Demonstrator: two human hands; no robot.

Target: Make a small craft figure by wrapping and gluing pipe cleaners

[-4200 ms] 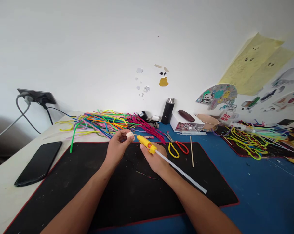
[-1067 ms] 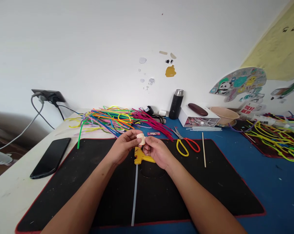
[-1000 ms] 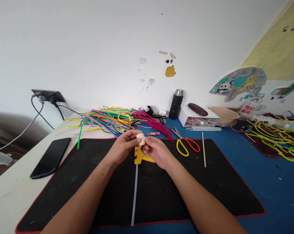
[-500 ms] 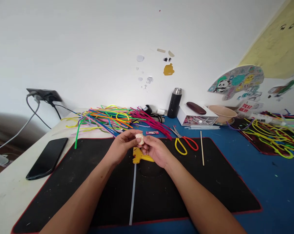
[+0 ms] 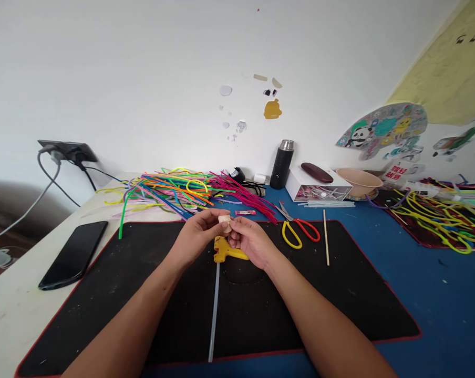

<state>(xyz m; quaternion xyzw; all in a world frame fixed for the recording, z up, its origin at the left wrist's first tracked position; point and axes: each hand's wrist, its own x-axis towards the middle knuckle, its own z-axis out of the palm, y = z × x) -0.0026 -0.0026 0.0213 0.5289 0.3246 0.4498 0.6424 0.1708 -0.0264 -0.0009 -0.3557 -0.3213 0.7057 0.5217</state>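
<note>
Above the middle of the black mat (image 5: 143,299), my left hand (image 5: 196,239) and my right hand (image 5: 253,241) meet on a small cream-coloured piece (image 5: 224,219). It looks like a tight coil of pipe cleaner, though the fingers cover part of it. Thumb and fingers of each hand are pinched around it from either side. Beneath the hands a yellow glue gun (image 5: 221,249) lies on the mat, its handle partly hidden by my right hand. A long translucent glue stick (image 5: 214,315) extends from it towards the near edge.
Yellow-and-red-handled scissors (image 5: 292,231) and a thin wooden stick (image 5: 326,239) lie to the right. Colourful pipe cleaners (image 5: 170,189) are heaped at the back. A phone (image 5: 74,254) rests on the left. Behind stand a black flask (image 5: 281,167), a white box (image 5: 300,191) and a bowl (image 5: 359,182).
The cream piece has been turned slightly between my fingertips and now shows a flatter top. Both hands stay in nearly the same place; the whole view has shifted slightly.
</note>
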